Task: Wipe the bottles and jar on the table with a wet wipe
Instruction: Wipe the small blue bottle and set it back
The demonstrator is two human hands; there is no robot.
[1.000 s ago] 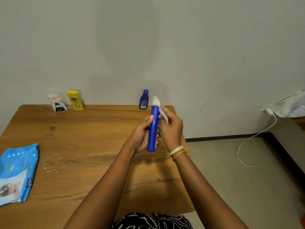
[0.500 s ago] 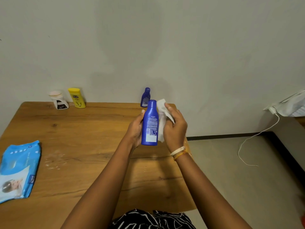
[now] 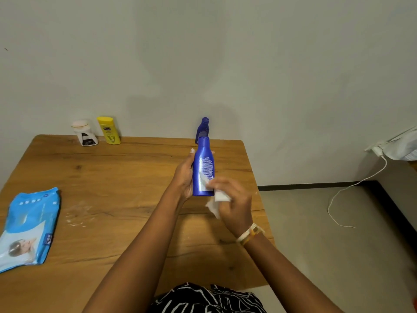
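Observation:
My left hand (image 3: 184,175) grips a tall blue bottle (image 3: 203,163) upright above the wooden table (image 3: 126,177), its printed back label facing me. My right hand (image 3: 234,204) holds a white wet wipe (image 3: 217,199) against the bottle's lower right side. A smaller blue bottle (image 3: 203,127) stands at the table's far edge, partly behind the held one. At the far left stand a yellow bottle (image 3: 108,130) and a white jar (image 3: 84,133) with a dark label.
A blue pack of wet wipes (image 3: 27,224) lies near the table's left edge, with a wet smear (image 3: 77,214) beside it. The wall runs along the table's far edge. A white cable (image 3: 352,190) trails over the floor to the right.
My right hand slid the wipe from the bottle's upper part down to its base. The bottle stays upright in my left hand.

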